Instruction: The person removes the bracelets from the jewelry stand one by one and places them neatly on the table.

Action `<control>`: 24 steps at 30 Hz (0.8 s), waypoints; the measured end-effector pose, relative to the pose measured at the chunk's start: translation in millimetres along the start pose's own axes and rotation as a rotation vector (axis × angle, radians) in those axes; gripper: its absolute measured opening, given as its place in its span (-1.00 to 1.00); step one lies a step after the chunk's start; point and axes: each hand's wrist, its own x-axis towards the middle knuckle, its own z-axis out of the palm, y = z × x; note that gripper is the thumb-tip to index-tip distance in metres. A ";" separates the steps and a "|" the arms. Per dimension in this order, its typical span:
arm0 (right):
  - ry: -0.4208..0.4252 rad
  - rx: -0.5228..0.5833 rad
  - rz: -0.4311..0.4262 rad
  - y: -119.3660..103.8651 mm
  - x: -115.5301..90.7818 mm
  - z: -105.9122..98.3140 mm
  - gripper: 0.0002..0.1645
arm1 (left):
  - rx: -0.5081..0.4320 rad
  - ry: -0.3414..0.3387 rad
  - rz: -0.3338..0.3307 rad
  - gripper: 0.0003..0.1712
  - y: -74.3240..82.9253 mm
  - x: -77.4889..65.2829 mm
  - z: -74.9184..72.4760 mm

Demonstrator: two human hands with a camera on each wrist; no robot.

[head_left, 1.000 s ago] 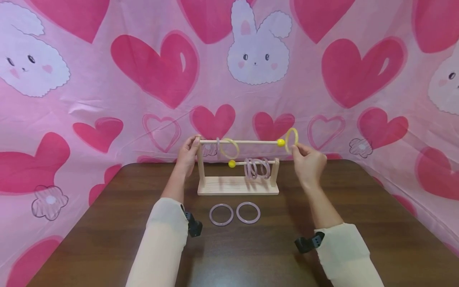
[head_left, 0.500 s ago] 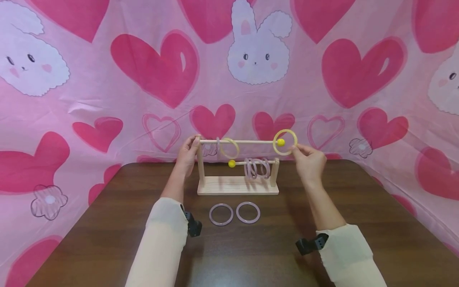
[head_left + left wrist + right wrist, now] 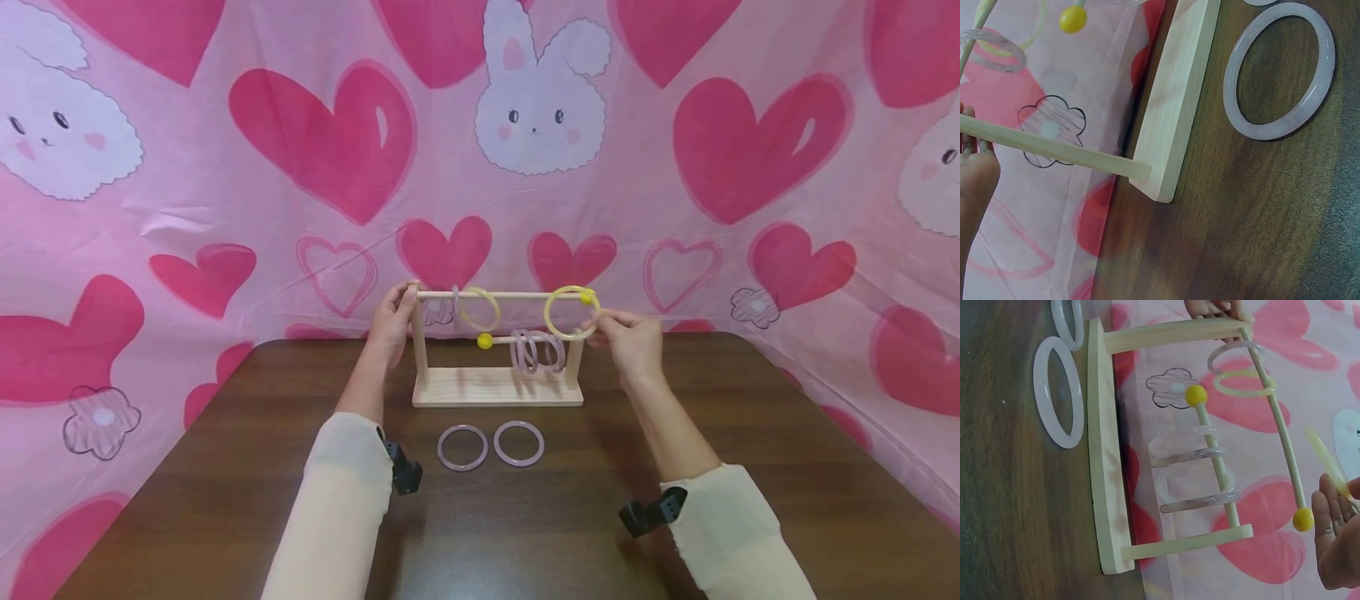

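Pinching yellow ring [image 3: 548, 315] near upper yellow knob [image 3: 1302, 519]: right hand [image 3: 633, 346] | gripping tall post [image 3: 421, 350]: left hand [image 3: 391, 325] | wooden stand [image 3: 480, 388] near far edge of table [image 3: 525, 533], two purple rings [image 3: 441, 450] before it

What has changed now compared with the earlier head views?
The right hand and the yellow ring it pinches have moved left and slightly down; the ring, narrow-looking at first, now shows rounder. Nothing was let go. The left hand stays on the stand; the two loose purple rings lie unchanged.

Yellow rings [image 3: 547, 312] flank the upper rod [image 3: 522, 296], open between them.
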 end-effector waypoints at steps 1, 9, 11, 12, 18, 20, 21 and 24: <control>-0.031 0.029 -0.006 11.7 6.4 -4.3 -0.86 | 0.003 0.000 -0.004 -0.75 0.5 -0.3 -0.1; -0.048 -0.123 0.040 -14.8 -15.6 10.2 -0.82 | -0.003 -0.001 0.003 -0.79 0.4 0.1 -0.4; -0.057 -0.155 0.058 -21.1 -20.6 11.9 -0.83 | -0.008 -0.001 0.010 -0.79 -0.4 0.3 -0.4; -0.069 -0.165 0.070 -22.8 -22.0 11.8 -0.82 | -0.013 0.001 0.015 -0.80 -0.7 0.3 -0.2; -0.148 -0.251 0.082 -17.8 -19.6 6.1 -0.70 | -0.005 0.004 0.004 -0.80 -2.3 1.4 -1.8; -0.172 -0.282 0.076 -15.3 -18.1 3.9 -0.69 | 0.002 0.003 0.003 -0.76 -2.2 1.8 -2.1; -0.182 -0.296 0.075 -13.9 -17.3 2.8 -0.69 | 0.003 0.003 0.004 -0.74 -2.1 1.8 -2.0; -0.207 -0.320 0.078 -11.1 -16.1 -0.1 -0.68 | 0.001 -0.002 0.011 -0.69 -1.8 1.7 -1.6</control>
